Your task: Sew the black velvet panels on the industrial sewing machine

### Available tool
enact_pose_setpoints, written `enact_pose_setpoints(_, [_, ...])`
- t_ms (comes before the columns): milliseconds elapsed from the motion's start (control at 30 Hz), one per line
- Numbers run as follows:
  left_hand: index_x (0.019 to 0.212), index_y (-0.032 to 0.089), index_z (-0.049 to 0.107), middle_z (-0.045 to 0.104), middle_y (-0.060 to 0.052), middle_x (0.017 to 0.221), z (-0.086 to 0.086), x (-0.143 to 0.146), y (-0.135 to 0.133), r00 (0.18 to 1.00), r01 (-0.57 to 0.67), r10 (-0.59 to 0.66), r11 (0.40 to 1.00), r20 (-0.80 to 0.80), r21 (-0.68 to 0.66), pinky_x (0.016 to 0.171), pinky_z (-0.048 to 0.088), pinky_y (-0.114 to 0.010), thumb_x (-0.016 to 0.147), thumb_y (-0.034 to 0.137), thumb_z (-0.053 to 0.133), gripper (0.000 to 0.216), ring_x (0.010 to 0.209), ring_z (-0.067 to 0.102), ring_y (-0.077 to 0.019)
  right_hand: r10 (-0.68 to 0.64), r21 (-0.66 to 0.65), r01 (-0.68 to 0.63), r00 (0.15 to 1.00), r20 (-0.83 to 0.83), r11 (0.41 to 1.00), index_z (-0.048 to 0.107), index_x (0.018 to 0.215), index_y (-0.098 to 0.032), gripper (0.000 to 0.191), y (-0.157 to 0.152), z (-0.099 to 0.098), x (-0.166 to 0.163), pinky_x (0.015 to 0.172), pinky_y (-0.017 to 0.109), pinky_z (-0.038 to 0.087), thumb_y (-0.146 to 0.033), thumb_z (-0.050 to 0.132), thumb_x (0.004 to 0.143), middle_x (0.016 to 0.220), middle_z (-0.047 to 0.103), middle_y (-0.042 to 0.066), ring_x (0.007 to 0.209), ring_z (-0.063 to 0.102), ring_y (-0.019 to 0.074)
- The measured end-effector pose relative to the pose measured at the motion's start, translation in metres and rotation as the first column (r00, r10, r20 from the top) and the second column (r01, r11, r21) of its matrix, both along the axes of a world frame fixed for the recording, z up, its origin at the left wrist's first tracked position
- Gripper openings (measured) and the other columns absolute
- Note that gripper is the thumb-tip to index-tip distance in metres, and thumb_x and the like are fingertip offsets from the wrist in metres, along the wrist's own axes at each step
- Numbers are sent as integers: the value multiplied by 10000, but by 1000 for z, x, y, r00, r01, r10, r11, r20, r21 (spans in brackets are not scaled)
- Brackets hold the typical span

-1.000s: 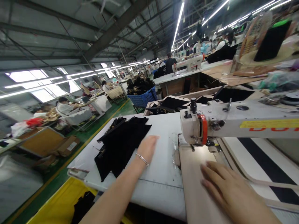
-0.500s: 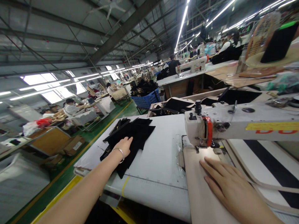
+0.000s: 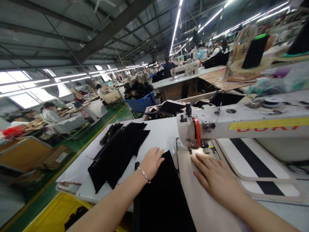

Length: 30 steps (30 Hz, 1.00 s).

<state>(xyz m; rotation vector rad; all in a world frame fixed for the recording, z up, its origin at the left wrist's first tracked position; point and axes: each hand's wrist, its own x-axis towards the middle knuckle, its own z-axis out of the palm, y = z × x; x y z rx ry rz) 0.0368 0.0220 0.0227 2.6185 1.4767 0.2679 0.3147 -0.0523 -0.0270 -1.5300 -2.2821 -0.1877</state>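
Note:
My left hand (image 3: 151, 163) is on a black fabric piece (image 3: 166, 196), fingers bent over its upper left edge; part of the grip is hidden. That piece reaches over the table's front edge, beside a beige panel (image 3: 190, 190). My right hand (image 3: 214, 177) lies flat on the beige panel, fingers stretched toward the presser foot (image 3: 190, 150). The panel's far end is under the head of a white sewing machine (image 3: 185, 129). To the left, a pile of black fabric pieces (image 3: 118, 151) sits on the white table (image 3: 156, 132).
White panels with a black stripe (image 3: 251, 158) lie right of the needle, under the machine arm. A yellow bin (image 3: 58, 214) stands below the table's left front. Behind are a blue crate (image 3: 142, 103) of black pieces and a thread cone (image 3: 255, 51).
My left hand has moved right from the pile, bringing a black fabric piece beside the beige panel. My right hand stays on the panel. The view has turned slightly right.

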Motion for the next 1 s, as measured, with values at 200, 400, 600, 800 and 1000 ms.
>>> enact_pose_setpoints(200, [945, 163, 594, 545, -74, 970, -27, 17, 25, 995, -101, 99, 991, 28, 83, 864, 428, -401, 834, 342, 632, 214, 966, 516, -238, 16, 11, -16, 999, -31, 1000, 428, 1374, -244, 477, -2, 3, 0, 939, 439, 371, -380, 457, 917, 1328, 506, 86, 1175, 478, 254])
enact_pose_setpoints(400, [860, 176, 507, 522, -37, 893, -23, 28, -5, 995, 7, -10, 999, 99, 33, 772, 423, -325, 903, 175, 483, 49, 835, 494, -184, 19, 27, -17, 999, -45, 999, 441, 1362, -245, 465, -2, 4, 0, 925, 441, 379, -370, 456, 914, 1321, 514, 89, 1166, 488, 260])
enact_pose_setpoints(600, [817, 187, 509, 536, -27, 873, -17, 26, -29, 988, -62, 64, 998, 141, -23, 746, 423, -318, 863, 342, 588, 180, 833, 511, -193, 15, 22, -14, 999, -45, 1000, 431, 1370, -238, 474, -2, 3, -1, 924, 449, 376, -357, 455, 912, 1322, 514, 97, 1167, 489, 269])
enact_pose_setpoints(800, [938, 198, 591, 618, -16, 891, 6, 43, -16, 945, 109, -50, 980, 324, -166, 788, 454, -287, 909, 270, 507, 114, 846, 573, -169, 10, -2, -10, 999, -40, 1000, 402, 1390, -210, 482, -3, 5, -1, 946, 441, 362, -340, 433, 926, 1341, 500, 97, 1192, 468, 261])
enact_pose_setpoints(1000, [902, 196, 676, 668, -19, 822, -7, 94, 21, 959, 125, -63, 969, 276, -214, 752, 491, -294, 798, 173, 587, 139, 781, 621, -177, 11, -17, -12, 1000, -29, 1000, 415, 1381, -224, 458, -4, 8, 1, 929, 427, 377, -368, 404, 946, 1335, 509, 85, 1178, 480, 252])
